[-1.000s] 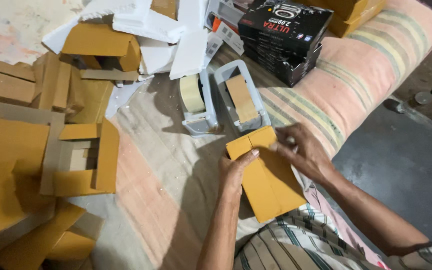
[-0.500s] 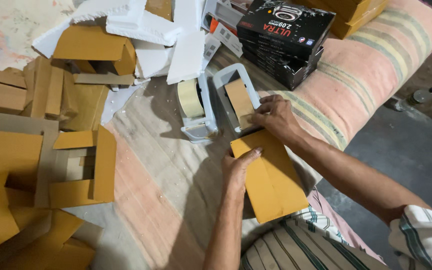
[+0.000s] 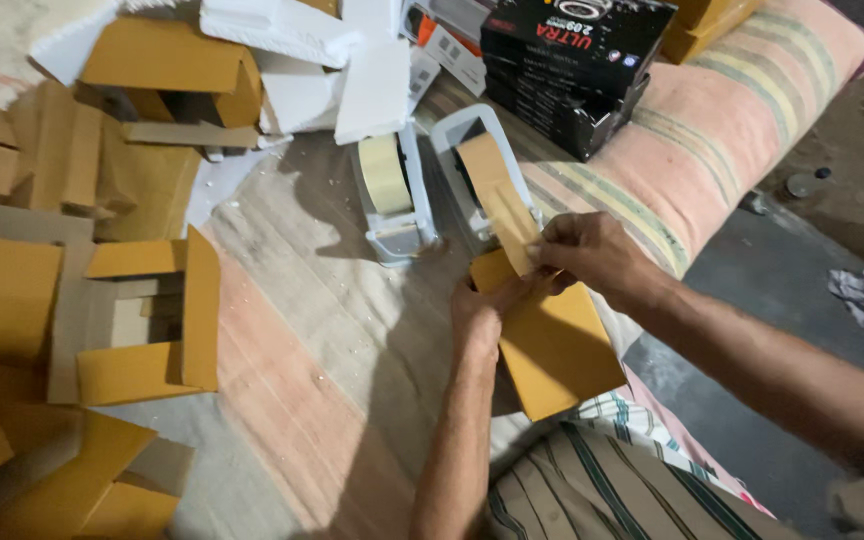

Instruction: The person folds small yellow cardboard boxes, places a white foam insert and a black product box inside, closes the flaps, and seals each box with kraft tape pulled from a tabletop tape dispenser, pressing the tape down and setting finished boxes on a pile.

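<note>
At the far left, folded brown cartons (image 3: 142, 320) are stacked on the cloth. Right of them, a dispenser with pale tape (image 3: 389, 190) stands beside a dispenser with brown tape (image 3: 482, 170). The left hand (image 3: 480, 318) is pressed on the flat brown box (image 3: 557, 345), fingers spread. The right hand (image 3: 592, 255), at the dispenser half a second ago, is now drawn nearer, a brown tape strip (image 3: 512, 215) pinched between its fingers and pulled out over the box's far edge, so sealing appears underway. Black boxes (image 3: 572, 70) are piled at the far right.
</note>
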A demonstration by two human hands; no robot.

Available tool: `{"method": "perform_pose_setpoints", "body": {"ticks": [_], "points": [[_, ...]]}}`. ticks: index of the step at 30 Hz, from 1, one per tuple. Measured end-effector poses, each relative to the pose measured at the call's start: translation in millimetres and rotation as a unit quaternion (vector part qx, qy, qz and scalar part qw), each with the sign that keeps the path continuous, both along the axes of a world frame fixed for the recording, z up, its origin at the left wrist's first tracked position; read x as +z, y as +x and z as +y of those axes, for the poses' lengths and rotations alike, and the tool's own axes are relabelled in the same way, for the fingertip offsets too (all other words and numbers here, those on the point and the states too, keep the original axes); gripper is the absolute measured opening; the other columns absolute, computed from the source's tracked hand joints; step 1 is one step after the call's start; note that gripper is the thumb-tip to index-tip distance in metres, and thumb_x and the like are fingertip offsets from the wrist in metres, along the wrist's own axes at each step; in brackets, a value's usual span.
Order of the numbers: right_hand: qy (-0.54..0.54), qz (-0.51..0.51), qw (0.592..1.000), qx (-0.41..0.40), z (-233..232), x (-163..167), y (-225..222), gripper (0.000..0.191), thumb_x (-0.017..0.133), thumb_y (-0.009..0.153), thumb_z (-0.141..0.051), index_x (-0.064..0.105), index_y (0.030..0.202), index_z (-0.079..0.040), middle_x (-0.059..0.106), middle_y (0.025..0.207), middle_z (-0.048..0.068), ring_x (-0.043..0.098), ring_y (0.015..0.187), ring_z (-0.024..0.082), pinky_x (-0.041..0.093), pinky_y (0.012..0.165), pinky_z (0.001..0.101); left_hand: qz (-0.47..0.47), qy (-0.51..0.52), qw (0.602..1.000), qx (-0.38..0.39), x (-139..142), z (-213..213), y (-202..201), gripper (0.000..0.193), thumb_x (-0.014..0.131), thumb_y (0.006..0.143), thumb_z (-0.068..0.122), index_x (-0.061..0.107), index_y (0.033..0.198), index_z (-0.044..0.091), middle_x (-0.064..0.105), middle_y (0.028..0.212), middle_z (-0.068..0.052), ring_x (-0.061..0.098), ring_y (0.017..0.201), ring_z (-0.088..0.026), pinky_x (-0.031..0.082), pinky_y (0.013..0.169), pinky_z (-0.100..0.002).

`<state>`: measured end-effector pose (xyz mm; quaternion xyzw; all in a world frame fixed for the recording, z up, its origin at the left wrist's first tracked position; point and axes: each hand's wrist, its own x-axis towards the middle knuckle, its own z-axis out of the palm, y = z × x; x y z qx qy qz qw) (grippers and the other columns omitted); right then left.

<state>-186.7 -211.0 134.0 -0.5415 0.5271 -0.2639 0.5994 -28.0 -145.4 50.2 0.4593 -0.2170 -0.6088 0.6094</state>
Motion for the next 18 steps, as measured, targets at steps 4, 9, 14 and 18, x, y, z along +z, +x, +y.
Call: {"method": "perform_pose_setpoints", "body": {"ticks": [4, 9, 14, 18], "points": [[0.001, -0.034, 0.999, -0.039, 18.6, -14.2, 1.6, 0.031, 0.076, 0.088, -0.014, 0.069, 0.104, 0.012, 0.075, 0.081, 0.015, 0.071, 0.065, 0.019, 0.060, 0.058, 0.0291, -0.052, -0.004, 0.998, 0.020, -6.4, 4.1, -9.3, 0.034, 0.083, 0.079, 0.008, 0.071, 0.108, -0.004, 0.075, 0.101, -0.010, 0.071, 0.086, -0.016, 0.058, 0.078, -0.032], [-0.023, 0.012, 0.997, -0.067, 24.2, -8.6, 1.6, 0.048, 0.076, 0.085, -0.007, 0.050, 0.122, 0.010, 0.074, 0.077, 0.018, 0.071, 0.060, 0.018, 0.057, 0.050, 0.0284, -0.072, 0.068, 0.994, 0.041, -13.2, 11.9, -21.2, 0.043, 0.085, 0.075, 0.003, 0.061, 0.111, -0.001, 0.072, 0.103, -0.010, 0.069, 0.088, -0.015, 0.058, 0.078, -0.030], [-0.038, 0.084, 0.994, -0.064, 28.3, 2.1, 5.1, 0.045, 0.075, 0.086, -0.005, 0.046, 0.119, 0.008, 0.076, 0.077, 0.018, 0.069, 0.056, 0.017, 0.050, 0.042, 0.0288, -0.033, 0.003, 0.999, 0.032, -19.9, 17.3, -19.9, 0.041, 0.083, 0.080, 0.004, 0.060, 0.112, -0.007, 0.070, 0.104, -0.014, 0.068, 0.088, -0.016, 0.057, 0.078, -0.030], [-0.050, 0.106, 0.991, -0.061, 27.3, 5.3, 6.0, 0.043, 0.077, 0.085, -0.007, 0.049, 0.114, 0.008, 0.075, 0.072, 0.018, 0.070, 0.054, 0.016, 0.050, 0.041, 0.0277, -0.050, 0.027, 0.997, 0.049, -20.2, 15.2, -23.2, 0.044, 0.083, 0.078, 0.002, 0.054, 0.111, -0.004, 0.069, 0.102, -0.012, 0.067, 0.088, -0.015, 0.058, 0.078, -0.029]]}}
